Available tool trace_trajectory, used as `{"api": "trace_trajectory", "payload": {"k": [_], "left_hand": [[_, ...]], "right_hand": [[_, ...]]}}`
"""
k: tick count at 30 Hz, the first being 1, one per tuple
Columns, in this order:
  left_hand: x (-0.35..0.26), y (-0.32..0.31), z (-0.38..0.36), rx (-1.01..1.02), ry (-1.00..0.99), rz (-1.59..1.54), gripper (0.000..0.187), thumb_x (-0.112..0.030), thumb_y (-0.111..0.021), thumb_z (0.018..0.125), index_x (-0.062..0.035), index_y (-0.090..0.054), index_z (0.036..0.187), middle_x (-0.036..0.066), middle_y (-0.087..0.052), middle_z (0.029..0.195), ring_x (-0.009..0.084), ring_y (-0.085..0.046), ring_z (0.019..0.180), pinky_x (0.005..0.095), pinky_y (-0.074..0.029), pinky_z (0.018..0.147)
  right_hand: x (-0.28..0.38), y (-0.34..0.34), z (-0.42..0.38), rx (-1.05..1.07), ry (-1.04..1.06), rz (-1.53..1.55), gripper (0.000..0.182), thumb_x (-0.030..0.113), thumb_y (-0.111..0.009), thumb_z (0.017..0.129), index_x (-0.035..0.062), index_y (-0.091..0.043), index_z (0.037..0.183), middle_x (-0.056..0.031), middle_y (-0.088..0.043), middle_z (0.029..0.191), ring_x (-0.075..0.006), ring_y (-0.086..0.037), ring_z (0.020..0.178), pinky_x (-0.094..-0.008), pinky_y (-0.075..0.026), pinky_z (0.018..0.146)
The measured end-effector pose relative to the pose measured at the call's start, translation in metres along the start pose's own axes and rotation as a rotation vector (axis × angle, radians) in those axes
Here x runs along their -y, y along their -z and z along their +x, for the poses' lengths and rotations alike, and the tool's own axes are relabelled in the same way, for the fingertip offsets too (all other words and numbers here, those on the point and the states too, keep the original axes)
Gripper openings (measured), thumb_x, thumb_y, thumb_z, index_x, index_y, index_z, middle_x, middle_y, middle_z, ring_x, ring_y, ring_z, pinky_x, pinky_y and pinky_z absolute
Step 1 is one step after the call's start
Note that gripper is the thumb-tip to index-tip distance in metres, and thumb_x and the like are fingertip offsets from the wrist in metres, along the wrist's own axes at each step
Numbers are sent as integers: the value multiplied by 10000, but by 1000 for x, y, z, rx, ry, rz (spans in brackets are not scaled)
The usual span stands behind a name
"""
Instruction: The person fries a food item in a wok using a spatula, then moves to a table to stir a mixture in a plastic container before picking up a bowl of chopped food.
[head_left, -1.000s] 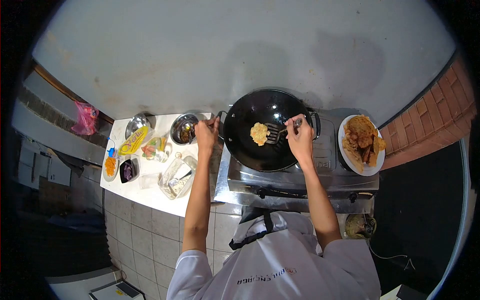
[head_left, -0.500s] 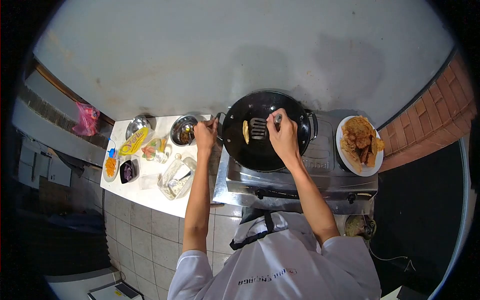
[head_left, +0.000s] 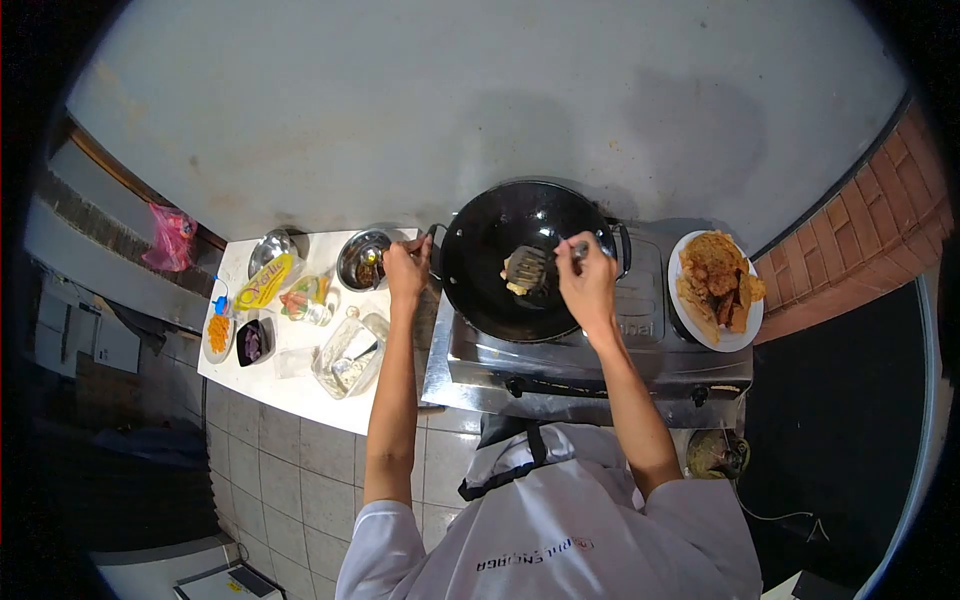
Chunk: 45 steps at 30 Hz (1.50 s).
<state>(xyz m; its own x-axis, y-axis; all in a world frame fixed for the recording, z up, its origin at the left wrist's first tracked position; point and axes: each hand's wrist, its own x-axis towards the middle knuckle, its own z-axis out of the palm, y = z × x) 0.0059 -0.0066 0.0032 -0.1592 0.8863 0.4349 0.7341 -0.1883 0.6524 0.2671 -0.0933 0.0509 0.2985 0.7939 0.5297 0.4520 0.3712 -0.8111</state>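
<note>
A black wok (head_left: 500,215) sits on the stove. My left hand (head_left: 406,275) is closed at its left side, with the fingers on the wok's handle (head_left: 437,240). My right hand (head_left: 588,285) grips a slotted spatula (head_left: 527,268) by its handle, over the wok's right part. The spatula's blade is low inside the wok, partly covering a small pale-golden piece of food (head_left: 515,288). Only the left and lower edges of that piece show.
On the right, a white plate (head_left: 758,322) of fried food stands on the metal gas stove (head_left: 480,365). At left, a white table (head_left: 270,385) carries a metal bowl (head_left: 350,262), a clear container (head_left: 325,375), a yellow packet (head_left: 265,285) and a dark bowl (head_left: 243,355).
The spatula has turned and moved slightly right, and its blade now overlaps the food piece. That piece has shifted right and down in the wok. My left hand stays at the handle.
</note>
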Motion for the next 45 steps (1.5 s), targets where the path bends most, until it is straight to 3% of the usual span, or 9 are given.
{"api": "trace_trajectory", "payload": {"k": [4, 5, 14, 19, 26, 28, 37, 40, 45], "left_hand": [[-8, 5, -1, 10, 12, 29, 229, -198, -711, 792, 18, -709, 869, 234, -636, 681, 345, -648, 625, 371, -493, 602], [-8, 4, -2, 11, 11, 28, 229, -198, -711, 792, 18, -709, 869, 234, -636, 681, 345, -648, 625, 371, -493, 602], [-5, 7, -7, 11, -21, 36, 231, -200, -689, 813, 19, -702, 886, 236, -616, 657, 344, -635, 600, 371, -480, 586], [-5, 6, -9, 5, -18, 43, 242, -217, -688, 814, 11, -703, 891, 232, -619, 666, 353, -629, 601, 379, -477, 585], [-7, 7, -1, 7, -53, 116, 281, -267, -662, 835, 6, -706, 887, 219, -636, 693, 357, -632, 627, 395, -487, 614], [-12, 10, 0, -25, 52, 73, 296, -280, -645, 847, 4, -703, 909, 216, -638, 697, 342, -642, 652, 391, -486, 626], [-21, 33, 0, -49, 75, 24, 287, -257, -625, 855, 18, -694, 892, 194, -637, 676, 279, -633, 611, 359, -476, 610], [-13, 34, 0, -57, 29, 23, 287, -262, -638, 846, 16, -695, 885, 189, -635, 670, 266, -633, 607, 352, -473, 604], [-13, 32, -5, 32, 63, -28, 294, -273, -642, 842, 4, -697, 924, 175, -649, 704, 263, -639, 629, 351, -481, 619]], "right_hand": [[-10, 31, -4, -112, -206, 41, 119, 74, -599, 875, -20, -544, 827, -108, -670, 690, -117, -619, 576, -274, -456, 516], [-11, 38, -5, -123, -271, 97, 123, 77, -597, 880, -18, -546, 821, -99, -666, 692, -118, -605, 557, -263, -452, 517], [-29, 60, -21, -102, -215, 104, 56, -47, -532, 802, -22, -532, 752, -90, -655, 713, -108, -592, 620, -259, -457, 556], [-17, 58, -23, -29, -390, 218, 91, -6, -525, 851, -33, -566, 774, -87, -652, 733, -106, -575, 530, -248, -449, 507], [-36, 36, -17, 4, -312, 206, 195, 91, -547, 899, -54, -639, 806, -80, -597, 558, -96, -572, 477, -249, -417, 444], [-39, 33, -16, 31, -327, 210, 207, 106, -549, 903, -53, -643, 808, -80, -594, 548, -100, -573, 469, -248, -420, 444], [-39, 19, -13, 136, -368, 160, 217, 128, -564, 893, -39, -661, 794, -77, -585, 510, -131, -587, 441, -256, -427, 435], [-44, 15, -10, 125, -293, 125, 179, 96, -589, 848, -31, -634, 729, -84, -561, 490, -137, -566, 422, -280, -412, 443], [-56, 11, -7, 61, -181, 26, 235, 59, -620, 789, -42, -503, 613, -114, -482, 474, -125, -428, 426, -323, -349, 458]]}}
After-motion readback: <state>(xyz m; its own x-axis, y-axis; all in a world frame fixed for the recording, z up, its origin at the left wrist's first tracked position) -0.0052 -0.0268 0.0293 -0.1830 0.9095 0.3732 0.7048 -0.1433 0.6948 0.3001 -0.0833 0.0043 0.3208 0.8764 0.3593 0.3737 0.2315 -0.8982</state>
